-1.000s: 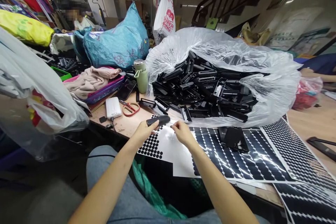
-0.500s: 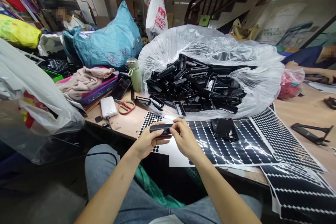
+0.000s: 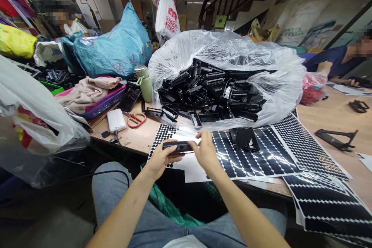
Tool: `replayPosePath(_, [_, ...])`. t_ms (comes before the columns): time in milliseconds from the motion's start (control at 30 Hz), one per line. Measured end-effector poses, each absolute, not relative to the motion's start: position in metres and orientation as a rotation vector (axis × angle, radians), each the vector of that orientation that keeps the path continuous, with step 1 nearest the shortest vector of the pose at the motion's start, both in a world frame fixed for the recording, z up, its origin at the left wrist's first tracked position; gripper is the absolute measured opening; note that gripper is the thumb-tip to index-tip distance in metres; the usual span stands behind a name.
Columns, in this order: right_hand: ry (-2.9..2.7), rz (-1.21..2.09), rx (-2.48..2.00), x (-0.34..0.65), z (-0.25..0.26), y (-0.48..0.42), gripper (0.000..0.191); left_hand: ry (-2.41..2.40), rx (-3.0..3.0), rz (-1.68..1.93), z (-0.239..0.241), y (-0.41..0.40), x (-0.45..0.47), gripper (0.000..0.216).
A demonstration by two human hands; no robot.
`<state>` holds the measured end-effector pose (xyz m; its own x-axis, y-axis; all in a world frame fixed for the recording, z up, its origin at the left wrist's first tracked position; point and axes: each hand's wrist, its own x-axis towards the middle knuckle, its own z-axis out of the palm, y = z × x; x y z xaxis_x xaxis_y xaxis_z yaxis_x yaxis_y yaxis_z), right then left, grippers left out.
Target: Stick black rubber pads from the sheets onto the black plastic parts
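My left hand [image 3: 159, 159] grips a small, dark, oblong plastic part [image 3: 178, 147] by its left end, thumb on the near side and fingers beneath. At the part's other end is my right hand [image 3: 205, 153], its thumb pressed against the edge and its fingers curled. Whether a small piece sits in that pinch is hidden. Below both hands lies a white sheet with rows of black oval stickers [image 3: 255, 159], partly peeled at its left. A sheet of small round black dots [image 3: 162, 133] lies just beyond my left hand.
A large clear plastic bag [image 3: 279, 100] full of black plastic parts [image 3: 209, 93] stands behind the sheets. Red-handled scissors [image 3: 136, 121], a white power bank [image 3: 116, 120] and a green flask [image 3: 144, 85] are to the left. A folding stand [image 3: 337, 139] lies right; a co-worker [image 3: 328, 60] sits beyond.
The part in my hands has tipped, so more of its narrow side shows. My right hand's fingers have lifted and shifted at its right end. The view has swung slightly right.
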<state>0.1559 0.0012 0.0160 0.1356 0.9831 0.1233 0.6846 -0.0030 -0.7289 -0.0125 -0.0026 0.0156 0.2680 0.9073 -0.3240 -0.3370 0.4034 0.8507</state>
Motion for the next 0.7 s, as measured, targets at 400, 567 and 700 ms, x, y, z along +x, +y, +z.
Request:
replayPosePath(400, [-1.389, 0.713, -2.239, 0.195, -0.034, 0.069, 0.018, 1.024, 0.795, 1.028, 0.000, -0.004, -0.001, 0.039])
replayPosePath(567, [-1.387, 0.792, -2.028, 0.198, -0.018, 0.049, 0.018, 1.045, 0.809, 1.014, -0.007, -0.002, -0.002, 0.043])
replayPosePath(700, [-1.370, 0.989, -1.676, 0.178, 0.006, 0.007, 0.022, 0.981, 0.786, 1.023, -0.003, -0.004, 0.004, 0.043])
